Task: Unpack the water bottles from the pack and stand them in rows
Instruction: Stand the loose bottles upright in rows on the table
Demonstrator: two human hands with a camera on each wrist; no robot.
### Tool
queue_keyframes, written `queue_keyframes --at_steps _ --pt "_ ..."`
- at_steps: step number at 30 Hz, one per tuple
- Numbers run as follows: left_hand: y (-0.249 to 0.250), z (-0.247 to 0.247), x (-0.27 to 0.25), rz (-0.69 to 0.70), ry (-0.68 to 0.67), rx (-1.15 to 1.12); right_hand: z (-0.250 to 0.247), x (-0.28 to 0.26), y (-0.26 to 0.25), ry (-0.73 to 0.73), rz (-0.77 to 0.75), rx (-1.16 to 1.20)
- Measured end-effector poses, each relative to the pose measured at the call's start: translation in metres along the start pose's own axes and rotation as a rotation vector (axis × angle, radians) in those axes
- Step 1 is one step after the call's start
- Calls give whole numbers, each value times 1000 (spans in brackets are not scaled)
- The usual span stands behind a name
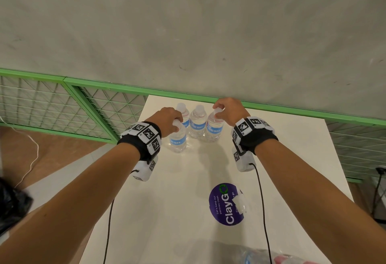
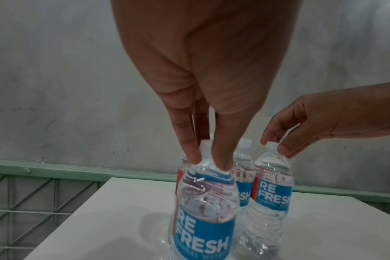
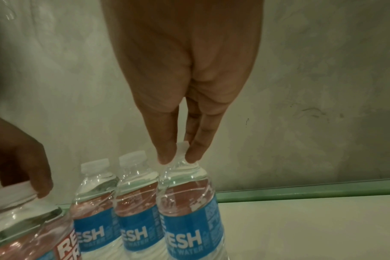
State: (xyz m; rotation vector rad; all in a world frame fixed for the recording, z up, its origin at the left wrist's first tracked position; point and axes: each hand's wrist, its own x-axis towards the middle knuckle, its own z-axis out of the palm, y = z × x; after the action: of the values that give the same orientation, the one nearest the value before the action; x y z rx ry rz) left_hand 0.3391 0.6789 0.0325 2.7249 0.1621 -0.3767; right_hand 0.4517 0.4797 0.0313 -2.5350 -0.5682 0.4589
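- 4 water bottles stand upright at the far end of the white table [image 1: 292, 159]: 3 in a back row against the green rail, 1 in front beginning a second row.
- The left hand [image 1: 167, 117] pinches the front bottle [image 1: 178, 138] by its neck just under the cap, fingertips [image 2: 220, 163] pointing down. That looks like a grip for lowering it straight and keeping it square to the row behind.
- The right hand [image 1: 227, 110] pinches the cap of the end bottle [image 1: 214, 128] of the back row the same way, probably to steady or nudge it into line.
- Between the 2 hands stands the middle bottle [image 1: 197, 121], untouched; the corner bottle [image 1: 182, 110] sits just beyond the left hand.
- The crumpled pack [image 1: 271, 256] lies near the person's body, well behind both hands, seemingly with more bottles to unload.
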Motion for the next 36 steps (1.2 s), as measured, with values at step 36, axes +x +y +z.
queue_keyframes --at_steps 36 --pt "53 133 -286 645 -411 102 66 -349 -7 -699 -335 -335"
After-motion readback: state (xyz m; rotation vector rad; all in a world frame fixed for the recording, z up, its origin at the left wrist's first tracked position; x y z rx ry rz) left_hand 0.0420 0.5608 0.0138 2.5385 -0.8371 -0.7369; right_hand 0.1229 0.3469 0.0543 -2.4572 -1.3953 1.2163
